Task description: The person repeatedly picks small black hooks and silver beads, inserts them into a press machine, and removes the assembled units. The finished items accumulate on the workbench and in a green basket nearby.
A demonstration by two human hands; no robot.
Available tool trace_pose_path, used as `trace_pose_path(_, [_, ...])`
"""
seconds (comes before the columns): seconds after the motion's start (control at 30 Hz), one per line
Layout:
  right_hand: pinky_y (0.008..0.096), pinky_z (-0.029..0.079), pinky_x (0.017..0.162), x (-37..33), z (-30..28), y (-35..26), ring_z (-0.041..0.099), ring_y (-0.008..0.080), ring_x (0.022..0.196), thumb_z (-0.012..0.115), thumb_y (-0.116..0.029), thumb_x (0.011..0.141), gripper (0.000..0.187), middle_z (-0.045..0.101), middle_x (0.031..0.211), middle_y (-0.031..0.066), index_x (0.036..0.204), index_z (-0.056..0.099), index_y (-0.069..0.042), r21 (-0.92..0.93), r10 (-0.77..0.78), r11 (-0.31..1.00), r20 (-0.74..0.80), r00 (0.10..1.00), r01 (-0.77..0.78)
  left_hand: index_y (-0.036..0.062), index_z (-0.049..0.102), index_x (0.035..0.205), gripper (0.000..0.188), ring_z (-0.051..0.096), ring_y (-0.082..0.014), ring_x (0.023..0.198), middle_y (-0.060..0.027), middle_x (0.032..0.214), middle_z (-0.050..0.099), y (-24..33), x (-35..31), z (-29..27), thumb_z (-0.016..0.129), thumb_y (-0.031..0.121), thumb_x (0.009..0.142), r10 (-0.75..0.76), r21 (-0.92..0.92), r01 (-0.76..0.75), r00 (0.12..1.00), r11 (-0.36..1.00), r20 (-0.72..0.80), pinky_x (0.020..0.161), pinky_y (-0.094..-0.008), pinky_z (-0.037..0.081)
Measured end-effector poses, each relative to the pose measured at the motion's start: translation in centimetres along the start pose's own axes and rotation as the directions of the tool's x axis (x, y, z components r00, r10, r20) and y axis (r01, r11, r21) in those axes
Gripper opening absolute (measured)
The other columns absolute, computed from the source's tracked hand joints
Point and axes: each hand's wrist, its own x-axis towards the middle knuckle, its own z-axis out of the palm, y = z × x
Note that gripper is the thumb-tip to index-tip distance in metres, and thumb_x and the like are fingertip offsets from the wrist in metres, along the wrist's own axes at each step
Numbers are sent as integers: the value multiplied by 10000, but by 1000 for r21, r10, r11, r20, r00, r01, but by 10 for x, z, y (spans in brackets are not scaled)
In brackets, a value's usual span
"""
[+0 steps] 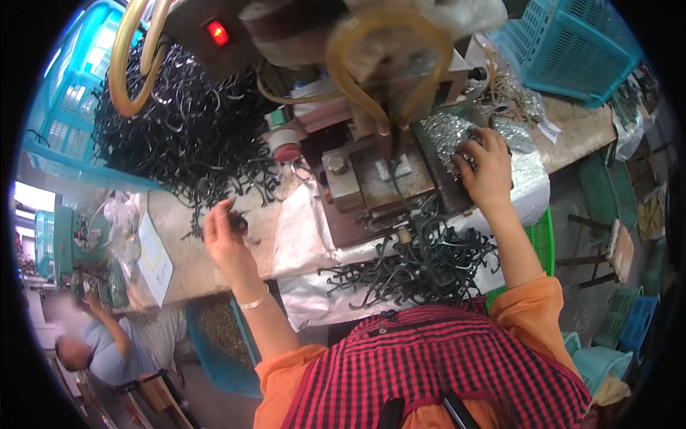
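My left hand (227,243) is raised over the left part of the bench, fingers curled round a small black piece (238,223); its exact shape is hard to see. Just beyond it spreads a big tangled pile of black curved strips (186,114) with hook-like ends. On the right, my right hand (489,171) reaches into a dark tray (446,187) of small shiny metal pieces (444,139), fingers bent; whatever they pinch is hidden. Between the hands stands a press machine's metal base (400,189), a small bright plate (393,167) at its middle. More black strips (429,264) lie heaped before it.
Yellowish hoses (336,57) loop down from the machine, near a lit red switch (216,32). Blue plastic baskets (572,53) stand at the far right and far left. A blue bin (218,343) sits below the bench; another person (114,343) works at lower left.
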Motion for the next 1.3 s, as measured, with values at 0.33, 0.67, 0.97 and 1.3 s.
trace_pose_path(0.33, [350,531,864,6,-3,1,692,259,944,734,-61,869,123,737,974,107,988,758,-37,350,209,924,-130,969,-153,4,701,1020,190,718,-263,850,-131,986,725,70,-125,138,765,30,843,72,-17,-280,187,960,980,737,-349,564])
trace_pose_path(0.67, [256,516,816,40,-46,-97,675,114,869,715,-75,902,130,750,964,45,1006,750,-5,896,213,296,274,938,-330,-21,550,1071,155,624,-229,873,-177,981,621,116,-52,134,612,5,931,549,-233,-502,801,833,239,847,-351,515])
trace_pose_path(0.97, [283,518,868,27,-33,-127,703,165,978,689,12,894,390,711,991,106,1252,536,9,924,153,345,118,981,-165,-33,591,1137,192,686,-191,932,-140,1041,668,103,-34,162,642,102,1010,660,-93,-656,727,749,192,764,-364,651])
trace_pose_path(1.3, [278,526,874,29,-24,-134,707,177,987,692,29,889,477,668,1127,142,1322,493,27,961,188,275,-27,982,-26,-32,605,1119,151,691,-201,940,-129,1040,668,102,-31,167,635,62,1004,613,-144,-596,770,790,176,768,-389,649])
